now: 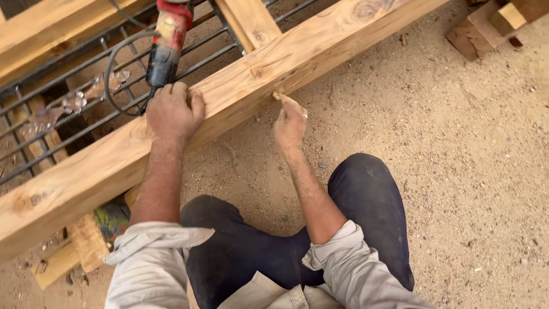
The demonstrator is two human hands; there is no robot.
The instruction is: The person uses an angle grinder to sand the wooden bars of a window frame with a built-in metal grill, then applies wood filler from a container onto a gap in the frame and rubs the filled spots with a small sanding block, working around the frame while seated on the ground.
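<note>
Sandy ground [457,160] under long timber beam [251,86]; left hand [171,111] flat atop, right hand [290,126] pinching wood sliver [290,103].

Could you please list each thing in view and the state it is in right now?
Left hand: resting flat on top of the beam.
Right hand: pinching a small wood piece at the beam's edge.
Small wood piece: held, touching the beam's lower edge.
Wooden beam: lying diagonally, raised off the sand.
Power tool: lying unheld on the metal grate.
Metal grate: lying flat behind the beam.
</note>
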